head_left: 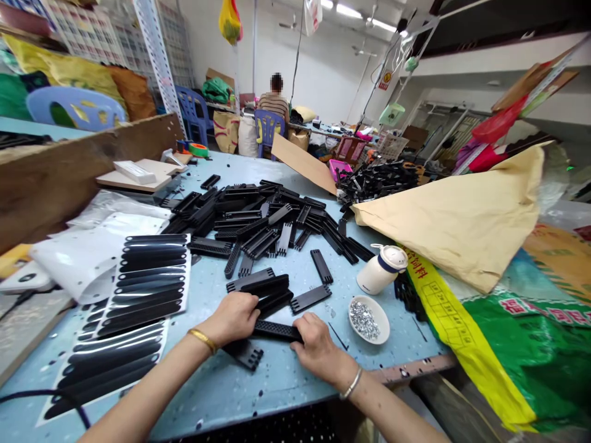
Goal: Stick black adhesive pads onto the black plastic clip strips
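A long black plastic strip [277, 330] with a patterned top spans between my two hands, low over the blue table. My left hand [236, 317] is closed at its left end, with the fingertips partly hidden. My right hand [316, 341] pinches the other end between thumb and fingers. Just beyond my left hand, several dark strips [268, 289] lie stacked. Under it rests a flat black piece [244, 354] with a notched end. To the right stands a white bowl [383, 329] of small shiny metal parts, beside a thin dark rod [338, 336].
A large heap of black strips [249, 215] covers the table's middle. Sheets of black stickers [152, 277] lie left. A cream flask [381, 269] stands near the bowl, with brown paper [462, 209] and a green-yellow sack [503, 351] farther right. A person [274, 98] sits in the background.
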Available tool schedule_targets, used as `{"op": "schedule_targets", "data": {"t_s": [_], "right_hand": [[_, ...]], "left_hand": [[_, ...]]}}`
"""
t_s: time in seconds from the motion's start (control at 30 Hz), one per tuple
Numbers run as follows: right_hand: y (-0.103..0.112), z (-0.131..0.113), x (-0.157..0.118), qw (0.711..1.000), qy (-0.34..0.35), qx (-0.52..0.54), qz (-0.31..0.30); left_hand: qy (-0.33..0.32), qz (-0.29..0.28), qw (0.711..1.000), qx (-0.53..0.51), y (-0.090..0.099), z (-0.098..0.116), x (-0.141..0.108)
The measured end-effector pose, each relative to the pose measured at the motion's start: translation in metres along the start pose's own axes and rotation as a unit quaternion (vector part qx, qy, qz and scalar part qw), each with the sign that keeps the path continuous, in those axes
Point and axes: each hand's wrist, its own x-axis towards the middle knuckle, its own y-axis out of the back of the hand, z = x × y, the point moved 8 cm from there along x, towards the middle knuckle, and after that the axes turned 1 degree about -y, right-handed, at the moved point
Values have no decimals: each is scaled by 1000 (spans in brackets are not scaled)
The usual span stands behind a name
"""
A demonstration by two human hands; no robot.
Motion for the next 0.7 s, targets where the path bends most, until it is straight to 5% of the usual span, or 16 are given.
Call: {"op": "schedule_targets", "data": {"t_s": [0.4,0.7], "right_hand": [[10,40,-20,992,-90,91,19],[6,26,-7,987,-93,131,4]], "left_hand": [[-42,-18,997,-54,0,-10,-27],[-14,-36,990,-137,-9,-26,-14]]}}
